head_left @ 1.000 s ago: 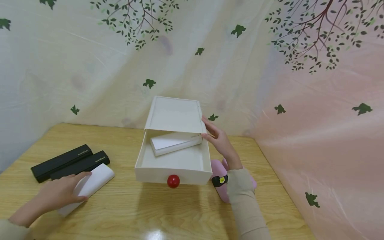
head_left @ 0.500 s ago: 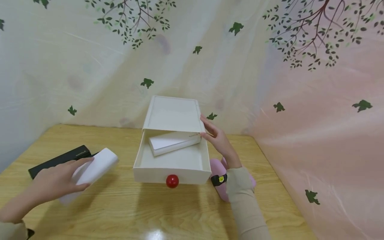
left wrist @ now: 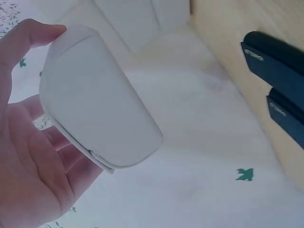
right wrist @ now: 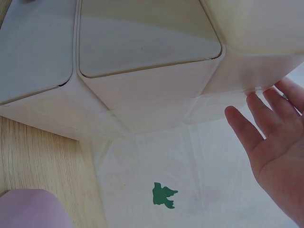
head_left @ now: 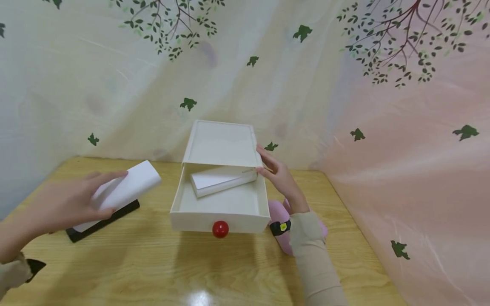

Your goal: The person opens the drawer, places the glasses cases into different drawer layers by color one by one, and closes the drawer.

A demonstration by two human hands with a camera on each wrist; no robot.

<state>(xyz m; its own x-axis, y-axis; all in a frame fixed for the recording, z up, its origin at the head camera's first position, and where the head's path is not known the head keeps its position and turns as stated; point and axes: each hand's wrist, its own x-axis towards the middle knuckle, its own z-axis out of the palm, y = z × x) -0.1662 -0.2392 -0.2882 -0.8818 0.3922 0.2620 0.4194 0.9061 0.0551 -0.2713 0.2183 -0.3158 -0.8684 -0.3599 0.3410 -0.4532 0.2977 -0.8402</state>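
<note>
My left hand (head_left: 69, 202) grips a white glasses case (head_left: 132, 185) between thumb and fingers, tilted above the table at the left. In the left wrist view the case (left wrist: 97, 102) appears closed. A white drawer box (head_left: 225, 142) stands in the middle, its drawer (head_left: 191, 221) pulled out, with a round red knob (head_left: 220, 229) on the front. Inside the drawer a second white glasses case (head_left: 220, 182) lies slanted, its back end beneath the box top. My right hand (head_left: 282, 180) rests its outstretched fingers against the box's right side, near the top front corner.
Below the left hand lies a black case (head_left: 124, 212), partly hidden; the left wrist view shows two dark cases (left wrist: 275, 61) side by side. Rounded pink things (head_left: 281, 246) lie partly behind the right sleeve. A leaf-patterned curtain (head_left: 229, 76) borders the wooden table (head_left: 153, 267).
My left hand has lifted the white glasses case off the table beside the black cases, moving it up and slightly right. The right hand and the drawer box have stayed in place.
</note>
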